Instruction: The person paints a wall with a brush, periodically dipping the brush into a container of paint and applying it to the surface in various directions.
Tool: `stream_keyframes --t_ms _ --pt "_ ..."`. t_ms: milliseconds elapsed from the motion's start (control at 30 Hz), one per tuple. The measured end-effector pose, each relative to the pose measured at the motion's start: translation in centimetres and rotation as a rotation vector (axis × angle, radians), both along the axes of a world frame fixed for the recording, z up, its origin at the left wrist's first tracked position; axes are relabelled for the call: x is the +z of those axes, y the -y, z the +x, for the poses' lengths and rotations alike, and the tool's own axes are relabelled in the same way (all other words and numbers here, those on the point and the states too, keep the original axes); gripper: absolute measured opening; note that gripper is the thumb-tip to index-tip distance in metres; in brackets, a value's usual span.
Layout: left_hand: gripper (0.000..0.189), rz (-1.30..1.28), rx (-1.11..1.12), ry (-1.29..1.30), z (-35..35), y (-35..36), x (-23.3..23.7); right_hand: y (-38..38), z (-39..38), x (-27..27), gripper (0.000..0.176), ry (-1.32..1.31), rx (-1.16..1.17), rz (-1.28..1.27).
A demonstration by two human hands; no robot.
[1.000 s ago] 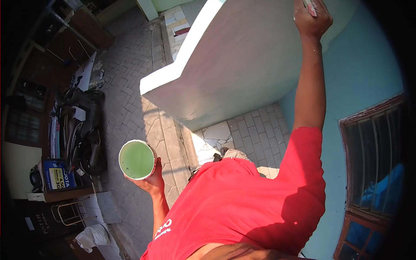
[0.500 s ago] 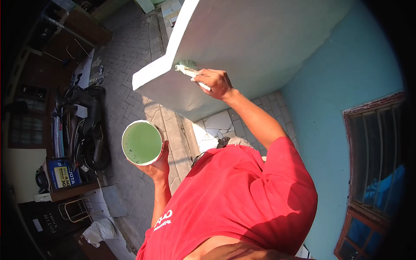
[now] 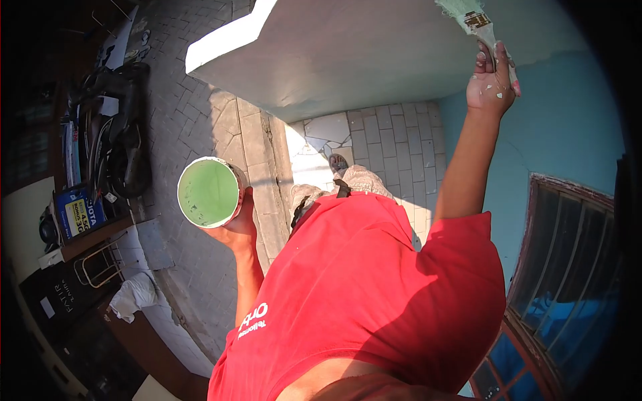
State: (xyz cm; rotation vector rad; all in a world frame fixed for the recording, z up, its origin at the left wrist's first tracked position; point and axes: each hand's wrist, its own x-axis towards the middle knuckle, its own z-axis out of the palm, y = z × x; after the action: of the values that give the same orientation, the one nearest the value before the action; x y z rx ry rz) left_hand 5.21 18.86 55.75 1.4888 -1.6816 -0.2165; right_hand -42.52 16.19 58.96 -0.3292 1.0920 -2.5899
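My left hand (image 3: pixel 234 227) is wrapped round the side and underside of a paint bucket (image 3: pixel 210 192), whose open top faces me and shows light green inside. Raised at the upper right, my right hand (image 3: pixel 491 87) grips a paintbrush (image 3: pixel 483 30) by its pale, paint-spotted handle, with fingers and thumb closed on it. Green paint coats the bristles, which overlap the upper part of the low wall (image 3: pixel 374 60) in this view. White paint flecks mark my right palm. The wall's top edge (image 3: pixel 231 33) is bright white in the sun.
A blue-green house wall (image 3: pixel 535 127) with a barred window (image 3: pixel 568 247) stands at my right. Grey paving (image 3: pixel 394 140) lies below, near my foot (image 3: pixel 338 162). Across the paved lane (image 3: pixel 180 107) are a parked motorbike (image 3: pixel 124 134), a metal rack (image 3: pixel 100 260) and a white bag (image 3: pixel 134 294).
My right hand has swung from the wall's left edge far to the upper right, with the brush now pointing up. The bucket sits slightly further left and higher in view.
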Motion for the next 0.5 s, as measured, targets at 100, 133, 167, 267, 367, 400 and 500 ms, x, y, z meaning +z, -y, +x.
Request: stream_keyframes --t_ms 100,133,167,267,367,400,500 --pt "0.067 -0.007 -0.011 -0.05 -1.0 -0.8 0.4 -1.7 2.2 -4.2 0.025 0.22 0.186 0.05" --pt "0.064 -0.01 -0.025 0.018 -1.2 -1.0 0.6 -2.4 3.2 -5.4 0.025 0.221 0.189 0.048" --pt "0.061 -0.016 -0.041 0.085 -1.2 -1.2 0.8 -2.9 4.4 -6.4 0.023 0.268 0.229 0.055" --pt "0.077 0.065 -0.049 0.203 0.8 -2.0 -0.9 -4.6 6.9 -7.2 0.021 0.367 0.285 0.069" --pt "0.09 0.14 -0.027 0.086 1.9 -2.9 -1.7 -6.1 8.3 -6.3 0.019 0.424 0.316 0.096" --pt "0.09 0.142 -0.035 0.076 2.3 -3.2 -2.0 -6.6 8.6 -5.9 0.018 0.428 0.332 0.105" --pt "0.101 0.14 -0.079 0.239 3.4 -4.0 -2.6 -7.8 8.9 -3.9 0.019 0.367 0.329 0.114"
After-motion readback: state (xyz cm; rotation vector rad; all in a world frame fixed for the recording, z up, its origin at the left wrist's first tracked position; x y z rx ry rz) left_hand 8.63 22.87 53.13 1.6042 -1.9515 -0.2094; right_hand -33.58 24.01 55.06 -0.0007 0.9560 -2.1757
